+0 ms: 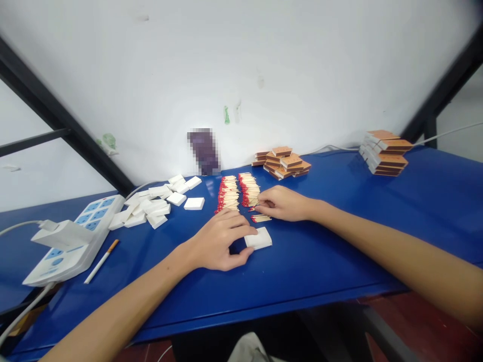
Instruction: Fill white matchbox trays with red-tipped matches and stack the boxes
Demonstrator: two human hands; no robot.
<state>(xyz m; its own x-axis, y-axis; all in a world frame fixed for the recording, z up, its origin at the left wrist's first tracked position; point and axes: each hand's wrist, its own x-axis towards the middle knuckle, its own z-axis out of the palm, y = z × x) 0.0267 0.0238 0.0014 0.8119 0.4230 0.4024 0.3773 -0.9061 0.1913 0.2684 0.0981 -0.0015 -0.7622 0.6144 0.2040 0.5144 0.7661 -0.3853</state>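
Box (261, 239) between fingertips of left grip (222, 242)

From here I see a white power strip (85, 219) at the left of the blue table (339, 221), with a big plug (64, 237) in it. 1 cigarette (101, 261) lies near it. A blurry purple thing (205, 152) stands by the white wall (188, 60).

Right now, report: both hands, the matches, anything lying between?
Left hand: grip on white box. Right hand: at edge of right match pile; pinch unclear. Small match row lies between that pile and the box.
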